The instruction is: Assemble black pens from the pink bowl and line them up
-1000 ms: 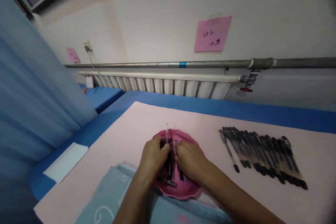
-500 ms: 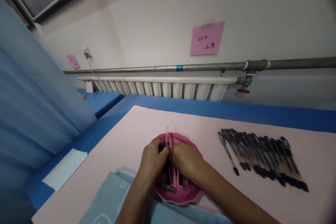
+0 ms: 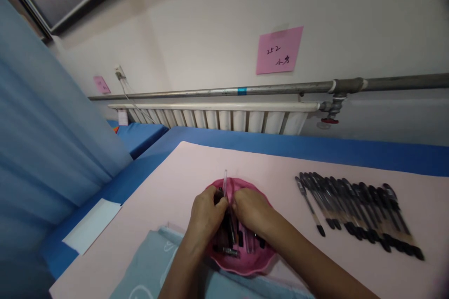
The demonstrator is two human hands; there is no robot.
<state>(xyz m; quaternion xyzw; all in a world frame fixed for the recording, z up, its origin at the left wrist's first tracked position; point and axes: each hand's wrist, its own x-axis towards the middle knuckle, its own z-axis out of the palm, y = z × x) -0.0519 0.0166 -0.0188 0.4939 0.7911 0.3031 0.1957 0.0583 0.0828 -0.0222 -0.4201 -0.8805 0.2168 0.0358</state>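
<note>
A scalloped pink dish [image 3: 257, 266] holds loose black and clear pen parts [image 3: 226, 251]. My left hand [image 3: 206, 210] is over the dish's left side, closed with thumb and fingertips round a clear pen barrel [image 3: 225, 178] that points up. Just right of it, my right hand [image 3: 252, 208] curls inward over the dish, its knuckles toward the far rim. Its fingertips are hidden, and so is whatever they pinch. To the right, several assembled black-capped pens [image 3: 358, 210] lie side by side in a slanting row.
A pale pink sheet [image 3: 196, 163] covers the blue table [image 3: 280, 142]. Light blue cloth [image 3: 150, 261] lies at the near edge, under my forearms. White paper [image 3: 93, 225] rests at the left beside a blue curtain [image 3: 52, 149]. Behind stand a radiator [image 3: 224, 119] and a pipe [image 3: 196, 93].
The view has shifted slightly, moving the scene a little to the right. Both hands stay over the dish, with the right fingers curled closer to the left hand. Some pen parts in the dish have shifted.
</note>
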